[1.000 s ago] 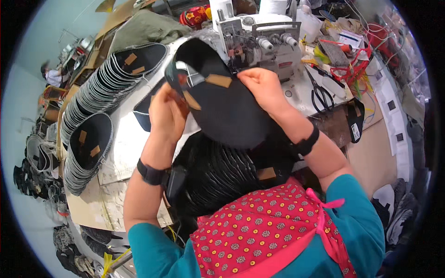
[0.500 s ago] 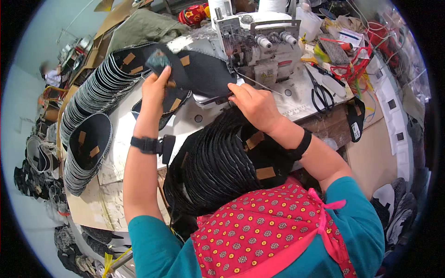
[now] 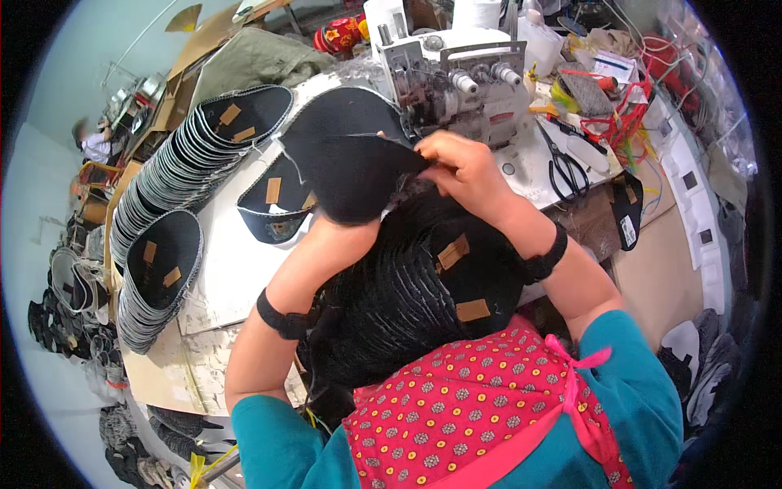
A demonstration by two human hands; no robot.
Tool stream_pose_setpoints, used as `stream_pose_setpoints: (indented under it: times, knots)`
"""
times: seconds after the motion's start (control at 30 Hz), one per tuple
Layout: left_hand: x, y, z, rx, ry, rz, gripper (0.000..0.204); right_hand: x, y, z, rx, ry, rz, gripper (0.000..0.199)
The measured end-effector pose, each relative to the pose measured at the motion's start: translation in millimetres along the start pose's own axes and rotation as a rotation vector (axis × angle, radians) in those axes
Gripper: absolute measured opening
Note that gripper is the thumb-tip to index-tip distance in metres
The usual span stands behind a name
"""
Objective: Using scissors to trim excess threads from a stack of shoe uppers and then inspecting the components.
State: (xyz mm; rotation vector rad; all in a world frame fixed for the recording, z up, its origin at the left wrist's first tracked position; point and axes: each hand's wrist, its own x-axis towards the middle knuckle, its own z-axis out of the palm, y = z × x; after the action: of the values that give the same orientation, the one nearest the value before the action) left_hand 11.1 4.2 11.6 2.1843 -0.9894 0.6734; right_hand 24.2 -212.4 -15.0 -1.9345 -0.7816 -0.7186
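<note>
A black curved fabric piece (image 3: pixel 346 175), like a shoe upper, is raised in front of the sewing machine (image 3: pixel 472 85). My right hand (image 3: pixel 466 169) pinches its right end, with thumb and fingers pressed together near the needle area. From below, my left hand (image 3: pixel 349 238) holds the piece's lower left part; the fabric covers its fingers. Another black layer (image 3: pixel 346 110) shows behind it, and I cannot tell whether the two are joined. Under my forearms, a thick bundle of black pieces (image 3: pixel 399 285) with tan labels rests against my lap.
Left on the white table lie a long row of nested edged pieces (image 3: pixel 175 175), a shorter stack (image 3: pixel 159 273) and a loose piece (image 3: pixel 273 200). Black scissors (image 3: pixel 566 169) and red cords (image 3: pixel 623 122) lie right of the machine. A tagged black piece (image 3: pixel 626 212) hangs at the table edge.
My left hand has moved down and right, and its fingers are now under the fabric. The black piece has turned over toward me. My right hand has shifted slightly right.
</note>
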Motion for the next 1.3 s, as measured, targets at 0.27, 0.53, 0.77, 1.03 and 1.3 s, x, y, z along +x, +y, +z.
stream_pose_setpoints:
  times: [0.27,0.53,0.77,1.03,1.3]
  knots:
    - [5,-13,-26,-0.462,-0.236,-0.754,0.014,1,-49,-18,0.190,-0.187,0.292,0.013]
    - [31,-35,-9,0.251,0.103,-0.101,0.066,8,-25,11,0.090,-0.110,0.446,0.014]
    - [34,-38,5,-0.510,-0.255,-0.566,0.052,-16,-25,-10,0.310,-0.052,0.354,0.021]
    - [1,-80,-8,-0.912,0.174,-1.017,0.031,-47,-19,-20,0.201,-0.249,0.117,0.020]
    - [21,-128,-5,-0.828,0.250,-0.796,0.019,-31,9,24,-0.045,-0.007,-0.019,0.017]
